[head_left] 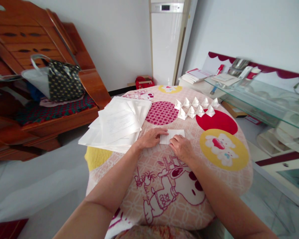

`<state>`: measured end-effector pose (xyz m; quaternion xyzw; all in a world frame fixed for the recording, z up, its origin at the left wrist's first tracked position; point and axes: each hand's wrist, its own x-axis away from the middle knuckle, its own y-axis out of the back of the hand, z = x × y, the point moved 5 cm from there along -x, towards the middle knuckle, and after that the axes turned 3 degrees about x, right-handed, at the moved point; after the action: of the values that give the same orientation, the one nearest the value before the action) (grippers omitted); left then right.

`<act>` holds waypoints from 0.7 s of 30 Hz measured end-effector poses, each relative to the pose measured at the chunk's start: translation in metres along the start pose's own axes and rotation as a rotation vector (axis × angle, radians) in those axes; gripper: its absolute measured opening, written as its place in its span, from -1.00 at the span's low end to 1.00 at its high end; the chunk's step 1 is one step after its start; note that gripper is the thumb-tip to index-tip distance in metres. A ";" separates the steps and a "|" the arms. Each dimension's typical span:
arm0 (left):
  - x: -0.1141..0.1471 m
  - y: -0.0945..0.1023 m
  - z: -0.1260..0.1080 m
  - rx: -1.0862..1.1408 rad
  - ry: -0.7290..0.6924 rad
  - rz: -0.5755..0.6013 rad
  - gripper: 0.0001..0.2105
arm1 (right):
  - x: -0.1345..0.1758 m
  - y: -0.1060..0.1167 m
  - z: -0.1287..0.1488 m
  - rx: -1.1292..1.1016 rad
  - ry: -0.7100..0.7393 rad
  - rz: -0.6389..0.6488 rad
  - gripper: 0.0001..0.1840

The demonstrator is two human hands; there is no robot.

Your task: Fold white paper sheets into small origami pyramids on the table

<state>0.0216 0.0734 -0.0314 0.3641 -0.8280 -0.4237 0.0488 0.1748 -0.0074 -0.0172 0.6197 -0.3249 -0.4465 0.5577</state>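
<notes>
A small folded piece of white paper lies flat on the patterned tablecloth in front of me. At its left edge my left hand grips the paper, fingers together on top. My right hand has its fingers curled down onto the paper's lower edge, right of the middle. Beyond my hands several small pointed folded paper pieces stand in two rows. Left of them a loose pile of white paper sheets is spread out, the top one showing faint print.
The round table wears a cloth with cartoon prints. A glass-topped cabinet with papers and cups stands at the right. At the left is a wooden bench with a dark patterned bag. A tall white air conditioner stands behind.
</notes>
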 end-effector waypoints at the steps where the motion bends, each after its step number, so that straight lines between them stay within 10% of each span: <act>1: 0.001 0.001 -0.001 0.009 -0.009 0.031 -0.39 | 0.000 -0.001 0.001 0.019 0.010 0.005 -0.79; 7: 0.004 0.000 -0.007 0.010 -0.075 0.120 -0.38 | 0.001 -0.004 0.001 0.058 0.029 -0.020 -0.72; 21: 0.000 0.003 -0.039 -0.026 -0.149 -0.091 -0.83 | 0.007 0.002 -0.024 -0.021 -0.112 -0.211 -0.74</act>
<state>0.0354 0.0482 -0.0045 0.3682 -0.8064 -0.4620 -0.0273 0.2001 -0.0048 -0.0169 0.6185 -0.2838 -0.5402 0.4951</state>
